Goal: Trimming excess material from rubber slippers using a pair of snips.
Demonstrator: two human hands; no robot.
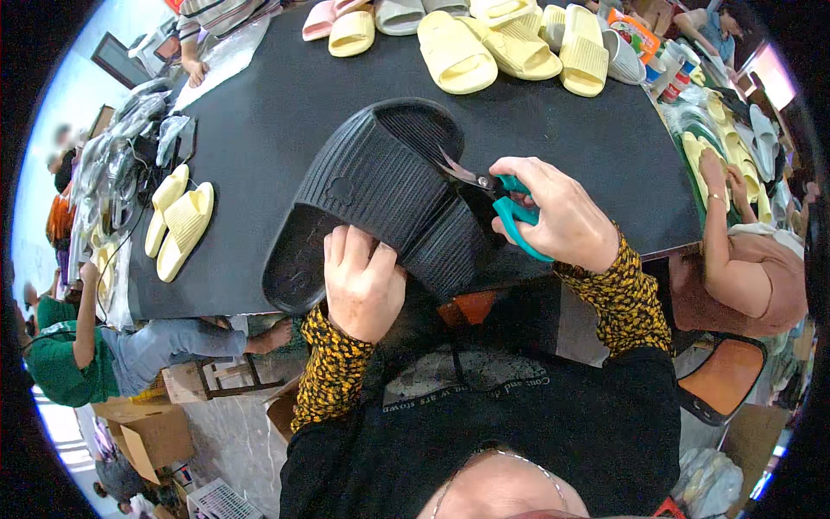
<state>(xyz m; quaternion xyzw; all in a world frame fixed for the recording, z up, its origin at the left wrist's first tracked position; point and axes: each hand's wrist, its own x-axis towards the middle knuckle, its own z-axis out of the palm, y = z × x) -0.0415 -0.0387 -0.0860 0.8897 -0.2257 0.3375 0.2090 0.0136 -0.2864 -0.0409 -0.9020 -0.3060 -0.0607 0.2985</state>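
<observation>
A black ribbed slide slipper [350, 186] is held tilted over the near edge of the table. My left hand [363, 285] grips it, fingers tucked under the near edge of its strap. Beside it, lower right, is a second black slipper [445, 251], partly hidden behind the first. My right hand [562, 212] is closed round the teal handles of a pair of scissors [519, 227]. The parted blades point left, at the right edge of the first slipper's strap; whether they touch it I cannot tell.
Yellow slippers [458, 56], with pink and grey ones, line the table's far edge. A yellow pair [183, 221] lies at the left by plastic bags [121, 143]. Co-workers sit at the left [130, 355] and right [743, 277] of the black table [571, 138].
</observation>
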